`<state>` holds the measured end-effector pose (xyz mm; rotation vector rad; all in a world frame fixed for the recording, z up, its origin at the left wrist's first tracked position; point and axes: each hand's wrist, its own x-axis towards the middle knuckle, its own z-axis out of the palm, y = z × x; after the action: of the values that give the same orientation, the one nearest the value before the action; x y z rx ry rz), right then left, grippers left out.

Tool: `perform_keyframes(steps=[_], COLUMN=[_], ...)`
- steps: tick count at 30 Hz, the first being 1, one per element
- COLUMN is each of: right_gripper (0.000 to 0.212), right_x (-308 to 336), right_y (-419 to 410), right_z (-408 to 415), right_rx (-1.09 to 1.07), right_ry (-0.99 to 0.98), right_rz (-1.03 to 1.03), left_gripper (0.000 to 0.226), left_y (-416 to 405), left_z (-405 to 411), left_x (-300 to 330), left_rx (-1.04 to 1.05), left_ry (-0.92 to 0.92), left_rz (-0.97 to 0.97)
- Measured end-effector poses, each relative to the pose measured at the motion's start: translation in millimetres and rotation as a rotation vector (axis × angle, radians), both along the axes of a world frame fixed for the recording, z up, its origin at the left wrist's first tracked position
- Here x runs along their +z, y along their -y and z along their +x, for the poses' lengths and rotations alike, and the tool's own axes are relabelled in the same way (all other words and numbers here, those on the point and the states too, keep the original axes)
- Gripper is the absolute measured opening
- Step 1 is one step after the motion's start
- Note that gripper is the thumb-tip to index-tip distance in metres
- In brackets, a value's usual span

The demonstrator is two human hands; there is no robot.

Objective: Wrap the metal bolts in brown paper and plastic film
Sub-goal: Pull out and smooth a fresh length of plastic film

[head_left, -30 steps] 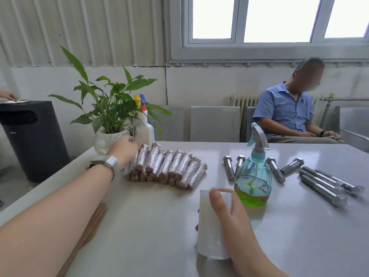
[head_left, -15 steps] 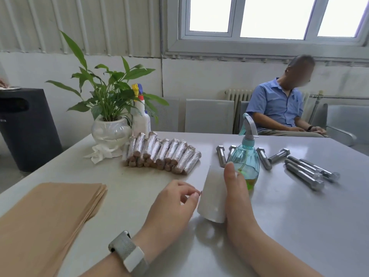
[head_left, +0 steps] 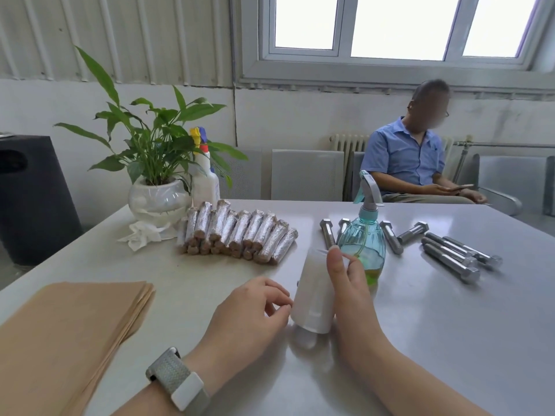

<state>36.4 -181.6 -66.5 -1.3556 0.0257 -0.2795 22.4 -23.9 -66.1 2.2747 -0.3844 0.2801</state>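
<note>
A white roll of plastic film (head_left: 312,291) stands tilted on the grey table (head_left: 435,340). My right hand (head_left: 348,291) grips it from the right, thumb up along its side. My left hand (head_left: 252,313), a watch on its wrist, has curled fingertips at the roll's left edge; whether they pinch film I cannot tell. A stack of brown paper sheets (head_left: 69,334) lies at the near left. Several wrapped bolts (head_left: 240,232) lie in a row behind. Several bare metal bolts (head_left: 450,255) lie at the right.
A teal spray bottle (head_left: 365,241) stands just behind the roll. A potted plant (head_left: 156,187), a white spray bottle (head_left: 205,181) and crumpled tissue (head_left: 141,235) sit at the far left corner. A person in a blue shirt (head_left: 411,163) sits beyond the table. A black bin (head_left: 33,196) stands left.
My left hand has come back from the plant pot to the film roll. My right hand has tilted the roll. The view has dropped toward the table.
</note>
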Motion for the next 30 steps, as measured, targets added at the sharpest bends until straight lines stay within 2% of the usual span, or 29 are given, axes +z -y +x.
perform_keyframes(steps=[6,13,15,20,23,27,30], right_gripper=[0.072,0.084,0.086,0.09,0.081,0.061,0.058], right_x=[0,4,5,6,5,6,7], right_y=[1,2,3,5,4,4,5], right_z=[1,-1,-1,-1,-1,-1,-2], right_rx=[0.036,0.045,0.057,0.093,0.137,0.174,0.169], right_ry=[-0.008,-0.056,-0.077,-0.091,-0.078,-0.063,-0.073], right_rz=[0.029,0.096,0.121,0.151,0.142,0.189,0.198], left_gripper=[0.01,0.01,0.009,0.01,0.011,0.016,0.016], left_y=[0,-3,-4,-7,-15,-25,-24], left_z=[-3,-4,-3,4,10,11,11], left_x=[1,6,7,10,16,20,18], left_rx=[0.005,0.021,0.028,0.082,0.075,0.011,0.059], left_ry=[0.06,0.075,0.03,-0.129,-0.149,-0.148,-0.121], left_rz=[0.076,0.083,0.026,-0.286,-0.429,-0.394,-0.425])
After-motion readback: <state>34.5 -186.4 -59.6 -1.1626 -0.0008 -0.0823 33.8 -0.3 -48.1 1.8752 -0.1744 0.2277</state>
